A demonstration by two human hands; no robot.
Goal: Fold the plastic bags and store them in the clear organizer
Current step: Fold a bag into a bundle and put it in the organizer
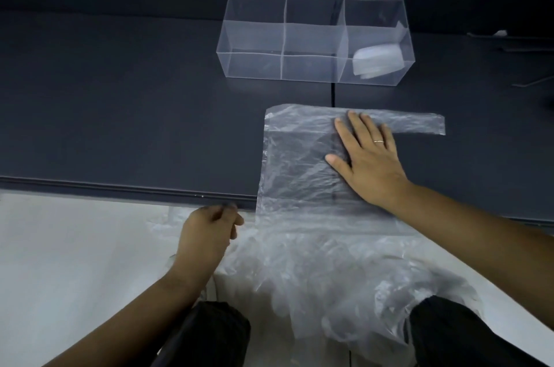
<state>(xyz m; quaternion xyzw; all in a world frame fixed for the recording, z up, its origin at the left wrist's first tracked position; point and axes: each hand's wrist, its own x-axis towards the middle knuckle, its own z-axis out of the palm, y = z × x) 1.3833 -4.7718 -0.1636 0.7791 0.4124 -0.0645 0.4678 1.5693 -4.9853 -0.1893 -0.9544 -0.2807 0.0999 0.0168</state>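
A clear plastic bag (299, 168) lies spread flat on the dark table, one handle strip reaching right at its far edge and its near end hanging over the table's front edge. My right hand (367, 156) presses flat on the bag, fingers straight. My left hand (209, 231) is at the table's front edge, left of the bag, fingers curled and pinching crumpled plastic there. The clear organizer (251, 37) stands at the back with three compartments. A folded bag (376, 59) lies in its right compartment.
A heap of loose clear bags (314, 270) lies on my lap below the table edge. The dark table (120, 111) spreads wide to the left. Thin rods or wires (527, 49) lie at the far right. My knees (449, 333) show at the bottom.
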